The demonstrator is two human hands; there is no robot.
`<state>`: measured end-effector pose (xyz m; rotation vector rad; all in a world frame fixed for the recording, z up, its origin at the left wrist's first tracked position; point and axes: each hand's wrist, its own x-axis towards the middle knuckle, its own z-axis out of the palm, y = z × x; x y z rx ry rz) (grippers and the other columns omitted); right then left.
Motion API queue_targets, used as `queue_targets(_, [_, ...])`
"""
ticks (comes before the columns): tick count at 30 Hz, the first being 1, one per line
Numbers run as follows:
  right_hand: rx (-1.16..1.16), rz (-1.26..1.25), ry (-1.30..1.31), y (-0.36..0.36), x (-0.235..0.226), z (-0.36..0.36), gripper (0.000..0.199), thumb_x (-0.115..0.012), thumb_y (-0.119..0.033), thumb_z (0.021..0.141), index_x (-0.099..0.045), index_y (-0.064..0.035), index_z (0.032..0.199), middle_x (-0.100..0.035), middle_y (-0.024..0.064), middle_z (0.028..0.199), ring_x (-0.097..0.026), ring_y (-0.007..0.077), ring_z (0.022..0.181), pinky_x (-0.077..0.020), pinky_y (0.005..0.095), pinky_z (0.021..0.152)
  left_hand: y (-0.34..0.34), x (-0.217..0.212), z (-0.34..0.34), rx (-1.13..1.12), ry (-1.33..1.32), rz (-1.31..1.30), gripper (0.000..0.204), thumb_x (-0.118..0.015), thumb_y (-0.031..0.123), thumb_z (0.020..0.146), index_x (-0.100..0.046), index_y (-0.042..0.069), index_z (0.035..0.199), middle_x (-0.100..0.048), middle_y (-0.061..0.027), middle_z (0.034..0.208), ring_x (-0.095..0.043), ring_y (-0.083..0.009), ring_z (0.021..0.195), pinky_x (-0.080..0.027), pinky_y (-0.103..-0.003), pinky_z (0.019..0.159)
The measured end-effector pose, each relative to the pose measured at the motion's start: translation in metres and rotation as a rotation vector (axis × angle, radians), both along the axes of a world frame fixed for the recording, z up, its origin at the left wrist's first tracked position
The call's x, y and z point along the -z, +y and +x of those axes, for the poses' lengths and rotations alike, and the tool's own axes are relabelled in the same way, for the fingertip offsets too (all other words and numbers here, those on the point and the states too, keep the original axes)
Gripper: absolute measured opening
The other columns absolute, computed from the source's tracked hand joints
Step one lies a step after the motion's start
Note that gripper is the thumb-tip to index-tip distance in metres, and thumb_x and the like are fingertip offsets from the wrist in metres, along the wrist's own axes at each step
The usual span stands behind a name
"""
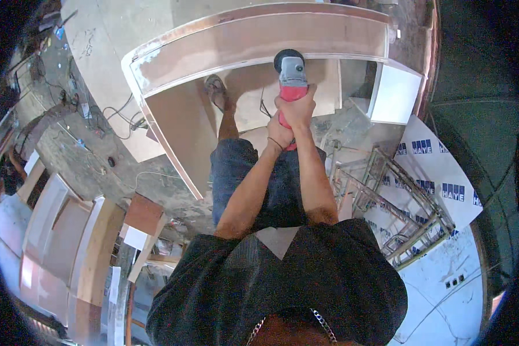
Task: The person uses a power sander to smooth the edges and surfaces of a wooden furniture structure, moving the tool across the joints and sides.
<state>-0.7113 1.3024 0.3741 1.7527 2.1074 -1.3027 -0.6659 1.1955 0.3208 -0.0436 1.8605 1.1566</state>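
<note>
Both of my hands are wrapped round an angle grinder [293, 78] with a grey head and a red body. My right hand [298, 108] grips the body just behind the head. Lower down, nearer to me, my left hand [281, 134] is closed round the rear of the body. A round black disc [285, 57] at the grinder's far end lies at the white lower edge of a long, curved brown panel [259, 37]; whether it touches, I cannot tell. The panel belongs to a large curved wooden frame with whitish edges, and I stand within its bend.
A white box-like end [395, 92] closes the frame at right. Rusty metal framework [398, 202] stands nearer on the right, by printed white sheets [429, 167]. Cables [124, 118] trail over the floor at left. Wooden pieces [89, 248] stand at lower left.
</note>
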Motion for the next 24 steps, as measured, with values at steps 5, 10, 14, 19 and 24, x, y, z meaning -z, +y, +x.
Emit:
queue_targets(5, [0.034, -0.042, -0.034, 0.047, -0.003, 0.019, 0.076, -0.083, -0.027, 0.056, -0.039, -0.0011, 0.112, -0.064, 0.0257, 0.096, -0.065, 0.0418, 0.091, -0.0514, 0.0457, 0.08, 0.046, -0.003, 0.016, -0.03, 0.022, 0.06, 0.064, -0.077, 0.036, 0.07, -0.053, 0.007, 0.122, -0.067, -0.0149, 0.107, -0.063, -0.0318, 0.102, -0.048, -0.038, 0.087])
queue_targets(10, [0.057, -0.032, -0.031, 0.088, -0.002, 0.044, 0.076, -0.084, -0.027, 0.056, -0.04, -0.0006, 0.113, -0.063, 0.0265, 0.098, -0.064, 0.0421, 0.093, -0.0504, 0.0464, 0.082, 0.088, 0.003, 0.041, -0.032, 0.039, 0.106, 0.066, -0.078, 0.036, 0.069, -0.053, 0.008, 0.123, -0.066, -0.0144, 0.11, -0.063, -0.0301, 0.102, -0.048, -0.037, 0.088])
queue_targets(14, [0.112, 0.04, 0.004, 0.123, 0.001, 0.06, 0.075, -0.084, -0.025, 0.055, -0.042, 0.0001, 0.112, -0.063, 0.0255, 0.097, -0.063, 0.0425, 0.093, -0.0497, 0.046, 0.082, 0.126, 0.011, 0.051, -0.009, 0.004, 0.183, 0.066, -0.077, 0.037, 0.068, -0.053, 0.008, 0.122, -0.066, -0.0142, 0.11, -0.063, -0.0287, 0.103, -0.048, -0.036, 0.088])
queue_targets(19, [0.061, 0.082, 0.003, 0.144, -0.009, 0.069, 0.08, -0.084, -0.028, 0.055, -0.037, -0.0019, 0.114, -0.064, 0.0266, 0.093, -0.064, 0.0439, 0.087, -0.0513, 0.0482, 0.079, 0.142, -0.013, 0.058, 0.099, 0.082, 0.051, 0.069, -0.077, 0.039, 0.067, -0.053, 0.005, 0.122, -0.066, -0.0136, 0.112, -0.063, -0.0281, 0.104, -0.048, -0.035, 0.089])
queue_targets(24, [-0.132, -0.107, -0.002, 0.107, -0.012, 0.043, 0.079, -0.08, -0.026, 0.058, -0.036, 0.0012, 0.118, -0.064, 0.0274, 0.093, -0.063, 0.0455, 0.089, -0.0511, 0.0492, 0.079, 0.109, -0.021, 0.05, -0.14, 0.162, 0.026, 0.072, -0.081, 0.035, 0.065, -0.052, 0.0, 0.12, -0.066, -0.0111, 0.108, -0.064, -0.0239, 0.099, -0.048, -0.036, 0.088])
